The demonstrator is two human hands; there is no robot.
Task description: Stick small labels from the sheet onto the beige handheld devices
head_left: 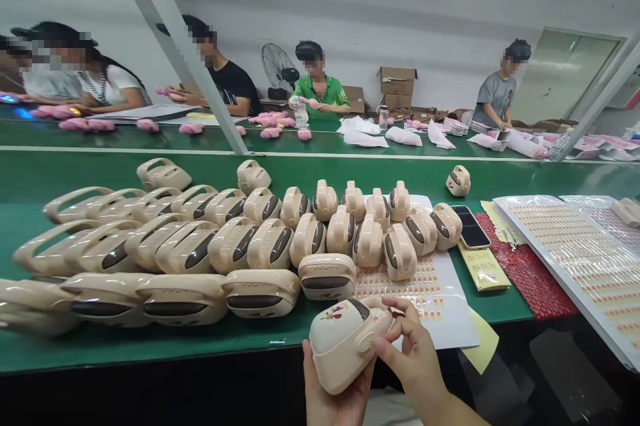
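Observation:
My left hand [333, 399] cradles a beige handheld device [345, 343] from below, near the table's front edge. A red flower sticker shows on the device's top face. My right hand [413, 349] pinches the device's right end with thumb and fingers. Just beyond lies a white sticker sheet [440, 303] with rows of small orange stickers. Several more beige devices [260, 239] stand in rows on the green table [150, 346], left of and behind my hands.
A black phone [471, 227] and a yellow paper [484, 268] lie right of the devices. Larger sticker sheets [585, 259] and a red mat [533, 279] fill the right side. One lone device [459, 181] sits farther back. Several other people work along the far side.

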